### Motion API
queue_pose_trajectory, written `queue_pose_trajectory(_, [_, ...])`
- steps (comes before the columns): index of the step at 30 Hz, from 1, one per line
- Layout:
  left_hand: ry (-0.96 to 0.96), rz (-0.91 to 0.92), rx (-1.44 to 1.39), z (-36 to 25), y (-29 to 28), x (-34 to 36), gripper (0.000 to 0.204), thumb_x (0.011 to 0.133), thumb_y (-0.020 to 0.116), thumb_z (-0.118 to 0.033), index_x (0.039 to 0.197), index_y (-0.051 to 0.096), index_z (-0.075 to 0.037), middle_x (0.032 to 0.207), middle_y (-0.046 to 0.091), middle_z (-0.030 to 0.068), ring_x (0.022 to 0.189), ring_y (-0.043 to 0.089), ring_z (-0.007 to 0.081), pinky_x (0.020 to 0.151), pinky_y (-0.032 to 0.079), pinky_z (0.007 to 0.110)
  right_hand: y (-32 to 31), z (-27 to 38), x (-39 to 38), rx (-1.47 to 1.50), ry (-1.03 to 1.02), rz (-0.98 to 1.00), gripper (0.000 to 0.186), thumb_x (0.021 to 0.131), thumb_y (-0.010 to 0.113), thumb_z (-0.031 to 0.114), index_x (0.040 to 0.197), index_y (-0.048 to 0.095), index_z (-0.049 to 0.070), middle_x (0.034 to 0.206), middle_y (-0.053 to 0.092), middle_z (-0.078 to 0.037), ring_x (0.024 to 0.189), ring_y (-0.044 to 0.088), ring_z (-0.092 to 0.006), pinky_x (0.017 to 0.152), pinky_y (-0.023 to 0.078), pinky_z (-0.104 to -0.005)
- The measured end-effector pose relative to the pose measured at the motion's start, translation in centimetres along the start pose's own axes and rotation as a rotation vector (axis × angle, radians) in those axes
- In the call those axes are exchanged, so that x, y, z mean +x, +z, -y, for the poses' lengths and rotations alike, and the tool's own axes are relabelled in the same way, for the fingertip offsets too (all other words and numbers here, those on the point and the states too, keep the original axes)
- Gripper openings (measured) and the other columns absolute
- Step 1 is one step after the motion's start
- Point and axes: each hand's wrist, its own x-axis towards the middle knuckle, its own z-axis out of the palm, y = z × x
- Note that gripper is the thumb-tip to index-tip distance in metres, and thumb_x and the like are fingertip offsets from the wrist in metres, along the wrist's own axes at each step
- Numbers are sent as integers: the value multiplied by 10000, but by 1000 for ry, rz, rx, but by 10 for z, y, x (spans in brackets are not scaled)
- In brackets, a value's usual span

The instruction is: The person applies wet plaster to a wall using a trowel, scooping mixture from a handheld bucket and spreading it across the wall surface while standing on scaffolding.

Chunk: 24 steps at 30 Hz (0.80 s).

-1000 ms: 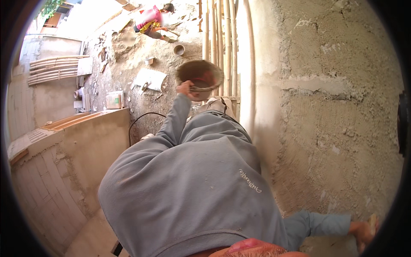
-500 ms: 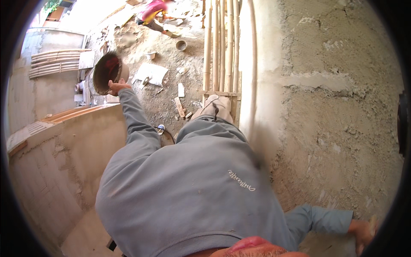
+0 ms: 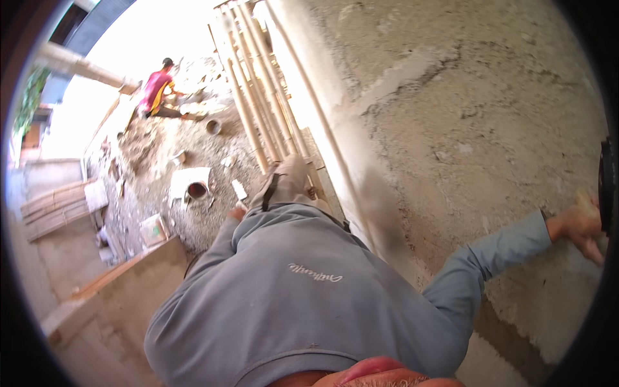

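Observation:
My right hand (image 3: 578, 224) is stretched out to the far right, close to the rough plastered wall (image 3: 464, 148). Its fingers curl around something pale and yellowish that I cannot make out, partly lost at the dark rim. Low beside my leg, my left hand (image 3: 238, 211) shows only in part past the grey sleeve, its fingers mostly hidden. A dark round bucket (image 3: 197, 190), apart from that hand, appears below over a white sheet (image 3: 187, 175). Whether it rests there or is falling, I cannot tell.
Bamboo poles (image 3: 261, 90) run lengthwise under my feet, along the wall. A person (image 3: 157, 93) in a red and yellow top sits on the rubble ground beyond. Another bucket (image 3: 213, 127) stands nearby. A low concrete wall (image 3: 129, 277) lies on my left.
My left hand has let go of the bucket and dropped back towards my leg. The bucket is now lower, over the sheet. My right hand has moved up along the wall, and the view has turned.

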Motion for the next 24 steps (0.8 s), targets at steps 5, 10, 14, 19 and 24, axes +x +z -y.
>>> queue_pose_trajectory(5, [-146, -32, -20, 25, -14, -12, 296, 900, 572, -141, 1196, 577, -160, 1065, 595, 57, 727, 580, 231, 603, 529, 424, 12, 12, -11, -1, 167, -108, 468, 912, 612, 360, 1253, 414, 108, 855, 549, -131, 629, 550, -222, 527, 520, -392])
queue_pose_trajectory(10, [-127, -124, -161, -29, -45, 25, 346, 901, 551, -122, 1243, 570, -172, 1110, 602, 64, 704, 573, 236, 594, 532, 429, 112, 27, -48, 261, 405, -171, 287, 879, 511, 396, 900, 485, 111, 714, 501, -133, 519, 476, -242, 473, 474, -431])
queue_pose_trajectory(14, [-81, -221, -289, -87, -60, 54, 388, 902, 534, -107, 1282, 565, -182, 1147, 607, 69, 686, 567, 240, 587, 535, 433, 238, 46, -75, 447, 511, -168, 287, 915, 533, 333, 1021, 503, 67, 716, 507, -117, 521, 477, -218, 470, 460, -410])
queue_pose_trajectory(19, [-95, -250, -354, -159, -57, 85, 441, 903, 513, -88, 1329, 558, -195, 1192, 614, 76, 663, 559, 245, 578, 538, 438, 317, -15, -116, 355, 297, -83, 409, 967, 535, 158, 1308, 341, 41, 733, 529, -111, 523, 496, -178, 443, 462, -364])
queue_pose_trajectory(24, [-37, -171, -357, -237, -72, 121, 523, 866, 512, -31, 1370, 513, -170, 875, 580, 77, 509, 463, 186, 419, 426, 360, 322, -61, -133, 136, -108, -99, 398, 1014, 491, 147, 1342, 275, 80, 734, 530, -99, 488, 513, -158, 382, 484, -294])
